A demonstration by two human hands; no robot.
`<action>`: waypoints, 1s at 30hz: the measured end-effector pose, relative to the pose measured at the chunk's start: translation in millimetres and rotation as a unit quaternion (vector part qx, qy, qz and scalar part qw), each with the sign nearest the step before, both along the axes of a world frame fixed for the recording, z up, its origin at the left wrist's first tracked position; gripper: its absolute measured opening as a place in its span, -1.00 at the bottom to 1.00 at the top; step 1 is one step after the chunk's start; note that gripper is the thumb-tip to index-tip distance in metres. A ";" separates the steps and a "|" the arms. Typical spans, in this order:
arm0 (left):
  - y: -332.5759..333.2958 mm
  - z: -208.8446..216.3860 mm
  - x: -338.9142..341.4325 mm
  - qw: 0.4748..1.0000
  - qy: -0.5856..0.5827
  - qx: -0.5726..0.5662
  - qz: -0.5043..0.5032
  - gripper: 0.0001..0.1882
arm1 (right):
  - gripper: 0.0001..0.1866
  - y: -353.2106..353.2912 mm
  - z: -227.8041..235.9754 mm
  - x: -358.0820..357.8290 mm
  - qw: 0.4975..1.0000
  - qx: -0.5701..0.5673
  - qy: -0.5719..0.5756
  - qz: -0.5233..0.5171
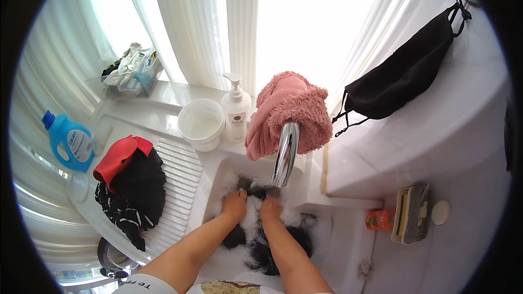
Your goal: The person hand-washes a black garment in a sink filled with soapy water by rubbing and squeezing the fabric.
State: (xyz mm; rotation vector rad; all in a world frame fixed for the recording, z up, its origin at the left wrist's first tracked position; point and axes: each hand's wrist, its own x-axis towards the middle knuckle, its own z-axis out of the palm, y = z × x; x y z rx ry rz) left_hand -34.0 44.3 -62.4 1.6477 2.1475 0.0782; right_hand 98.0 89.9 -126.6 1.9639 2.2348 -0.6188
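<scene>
My left hand (234, 204) and my right hand (270, 210) are down in a white sink (222, 177) with foamy water. Black wet cloth (265, 258) lies half sunk in the suds, under and around my forearms. A dark bunch of this cloth shows between and beyond my hands, and both are closed on it. Foam and the cloth partly hide my fingers. Just beyond my hands, a chrome faucet (285, 155) reaches over the sink, with a fluffy pink towel (289, 111) draped at its base.
On the ribbed washboard (180, 179) at left lie black clothes (139, 185) and a red piece (115, 162). A blue detergent bottle (71, 144), white tub (201, 125), pump bottle (236, 114) and filled clear box (131, 73) stand behind. A black face mask (400, 71) hangs at right.
</scene>
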 end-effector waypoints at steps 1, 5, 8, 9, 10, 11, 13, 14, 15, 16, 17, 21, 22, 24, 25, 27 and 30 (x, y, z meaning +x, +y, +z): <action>4.5 -6.3 -3.5 0.999 -0.014 -0.031 -0.015 -0.67 | -0.67 9.0 -2.1 -3.1 0.999 -0.040 -0.021 0.020; 19.4 -36.9 -21.6 0.987 -0.123 -0.081 0.061 -0.72 | -0.68 39.7 23.5 -6.0 0.967 -0.223 0.101 -0.070; 18.4 -14.8 -16.5 0.800 -0.478 0.119 0.342 -0.61 | -0.70 10.8 75.4 1.4 0.933 0.038 0.356 -0.022; 16.6 -2.0 -14.5 0.709 -0.605 0.078 0.353 -0.61 | -0.70 -6.8 87.7 1.8 0.897 0.238 0.365 0.074; 13.1 22.1 -14.9 0.600 -0.715 0.035 0.357 -0.62 | -0.68 -22.0 112.0 -5.6 0.884 0.249 0.379 0.111; 7.3 34.9 -16.1 0.474 -0.806 -0.008 0.355 -0.61 | -0.65 -38.7 135.4 -14.9 0.870 0.257 0.393 0.150; -9.0 26.7 -15.2 0.370 -0.872 -0.046 0.317 -0.63 | -0.62 -67.1 166.2 -26.3 0.862 0.219 0.410 0.204; -18.4 23.9 -10.9 0.365 -0.870 -0.054 0.327 -0.64 | -0.60 -72.2 151.7 -28.9 0.870 0.204 0.415 0.170; -25.2 27.1 -4.1 0.361 -0.869 -0.064 0.333 -0.64 | -0.62 -66.4 119.6 -29.3 0.859 0.233 0.452 0.065; -28.5 36.9 6.6 0.431 -0.821 -0.039 0.373 -0.65 | -0.63 -55.0 119.9 -27.5 0.818 0.100 0.556 -0.111; -28.5 46.3 17.7 0.499 -0.766 -0.016 0.405 -0.66 | -0.66 -50.9 112.2 -23.6 0.821 0.107 0.543 -0.142; -38.6 55.2 -4.7 0.399 -0.821 -0.071 0.401 -0.58 | -0.71 -81.5 137.7 -31.9 0.849 0.270 0.452 0.028; -41.9 46.3 -8.5 0.372 -0.845 -0.094 0.373 -0.58 | -0.74 -98.6 158.9 -31.2 0.849 0.269 0.442 0.107; -47.1 31.8 -13.0 0.327 -0.881 -0.144 0.309 -0.56 | -0.77 -105.7 165.2 -28.3 0.846 0.236 0.464 0.119; -46.8 22.2 -6.7 0.408 -0.844 -0.087 0.336 -0.61 | -0.78 -98.4 143.2 -27.1 0.844 0.243 0.471 0.086; -44.5 56.1 14.6 0.500 -0.771 -0.090 0.384 -0.71 | -0.75 -67.2 125.2 -17.2 0.837 0.192 0.486 -0.160; -43.1 80.9 6.4 0.476 -0.782 -0.087 0.393 -0.68 | -0.76 -78.2 133.4 -26.0 0.837 0.221 0.492 -0.096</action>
